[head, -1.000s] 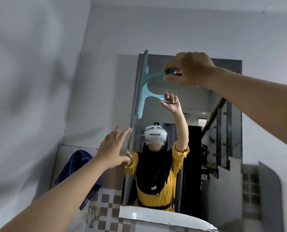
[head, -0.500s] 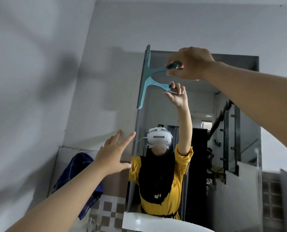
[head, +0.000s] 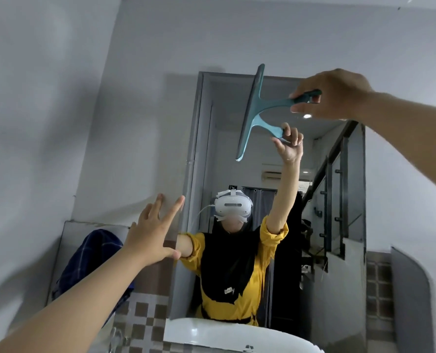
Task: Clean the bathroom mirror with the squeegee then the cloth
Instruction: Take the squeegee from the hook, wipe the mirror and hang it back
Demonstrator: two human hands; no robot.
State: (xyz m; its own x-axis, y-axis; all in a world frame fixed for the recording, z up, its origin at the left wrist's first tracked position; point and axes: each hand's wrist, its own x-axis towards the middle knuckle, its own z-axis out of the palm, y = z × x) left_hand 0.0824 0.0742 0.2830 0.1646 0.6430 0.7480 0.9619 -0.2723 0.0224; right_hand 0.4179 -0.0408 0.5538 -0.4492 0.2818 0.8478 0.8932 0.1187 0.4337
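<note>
Now the squeegee [head: 252, 110] has shifted rightward off the mirror [head: 339, 200] left edge: first pass underway, I judge. Right hand [head: 331, 95] clenched on its handle; left hand [head: 153, 230] splayed, empty, beside the mirror. Blade near-vertical at mirror top, handle pointing right.

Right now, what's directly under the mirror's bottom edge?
Under the wall mirror sits a white ceramic basin; only its curved rim shows, the bowl is out of frame. Brown-and-white checked tiles run left of it, partly covered by the left forearm and a dark blue checked cloth.
</note>
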